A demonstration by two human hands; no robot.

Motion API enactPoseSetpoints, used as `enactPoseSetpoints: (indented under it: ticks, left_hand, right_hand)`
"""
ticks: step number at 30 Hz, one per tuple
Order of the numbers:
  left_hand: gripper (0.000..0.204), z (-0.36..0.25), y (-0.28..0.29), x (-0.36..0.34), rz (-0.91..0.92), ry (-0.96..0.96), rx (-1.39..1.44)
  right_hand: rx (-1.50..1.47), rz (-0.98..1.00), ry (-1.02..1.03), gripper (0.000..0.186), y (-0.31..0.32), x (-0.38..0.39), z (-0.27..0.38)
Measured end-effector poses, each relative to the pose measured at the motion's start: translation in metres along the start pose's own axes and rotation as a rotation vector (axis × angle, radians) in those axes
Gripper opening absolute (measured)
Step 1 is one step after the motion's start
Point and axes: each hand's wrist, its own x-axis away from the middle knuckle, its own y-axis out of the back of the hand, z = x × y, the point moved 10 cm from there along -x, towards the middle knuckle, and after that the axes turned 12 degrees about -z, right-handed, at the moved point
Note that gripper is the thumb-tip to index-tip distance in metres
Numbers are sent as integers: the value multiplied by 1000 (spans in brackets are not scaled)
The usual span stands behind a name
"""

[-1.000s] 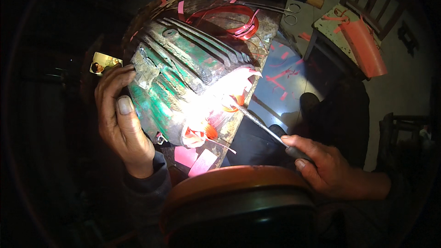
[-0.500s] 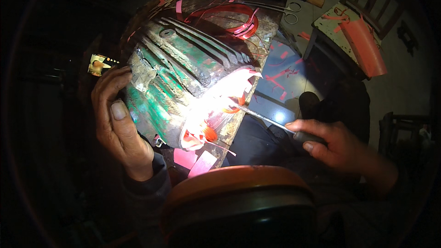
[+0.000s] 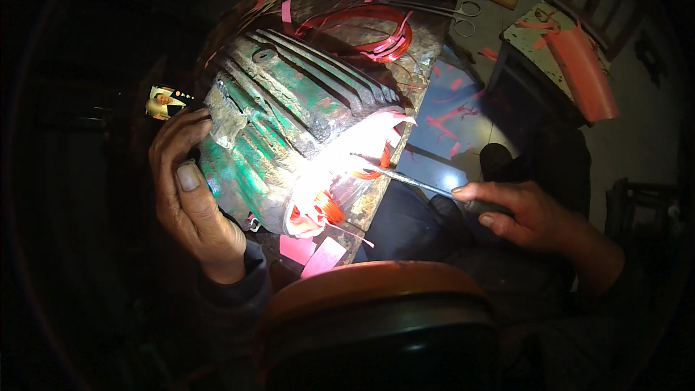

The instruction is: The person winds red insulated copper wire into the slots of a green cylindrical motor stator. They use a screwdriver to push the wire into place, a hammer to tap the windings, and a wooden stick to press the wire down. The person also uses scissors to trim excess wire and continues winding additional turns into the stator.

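Note:
A ribbed motor housing (image 3: 279, 105), with worn green paint, lies tilted on a worn wooden bench. My left hand (image 3: 199, 199) cups its closed left end, fingers curved against the metal. In my right hand (image 3: 517, 213) is a screwdriver (image 3: 416, 182), held by its dark handle with the thumb and forefinger along it. Its long metal shaft reaches into the housing's open end, where bright glare hides the tip. Orange-red copper winding wire (image 3: 329, 206) bulges at the lower part of that opening. Pale pink insulation sheet lines the rim, and a thin pink strand sticks out.
A coil of red wire (image 3: 394, 43) and scissor-handled forceps (image 3: 465, 18) lie at the bench's far side. Pink strips (image 3: 323, 257) rest at the near edge. To the right, a stool (image 3: 528, 36) bears a curved red sheet (image 3: 583, 72). Red scraps litter the floor. An orange-rimmed round object (image 3: 391, 268) fills the front.
My right hand and the screwdriver handle have shifted slightly up, so the shaft lies a little flatter. My left hand keeps its place on the housing. The whole view has drifted slightly.

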Motion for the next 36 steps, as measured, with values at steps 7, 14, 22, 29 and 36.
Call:
enactPoseSetpoints:
  ticks: [7,14,22,29,36]
  left_hand:
    - [46,1,1,0,-20,27,-29]
    - [45,-4,0,-2,-37,37,-35]
    - [46,-8,1,-3,-45,67,-108]
    - [46,-9,1,-4,-37,33,-120]
    - [47,-7,2,-1,-46,44,-99]
  right_hand:
    - [235,-166,192,73,-48,23,25]
    - [402,-77,202,73,-16,14,12]
    - [529,-208,317,73,-39,18,26]
    - [170,-160,52,73,-73,31,35]
    - [-7,-36,-270,67,-57,13,48]
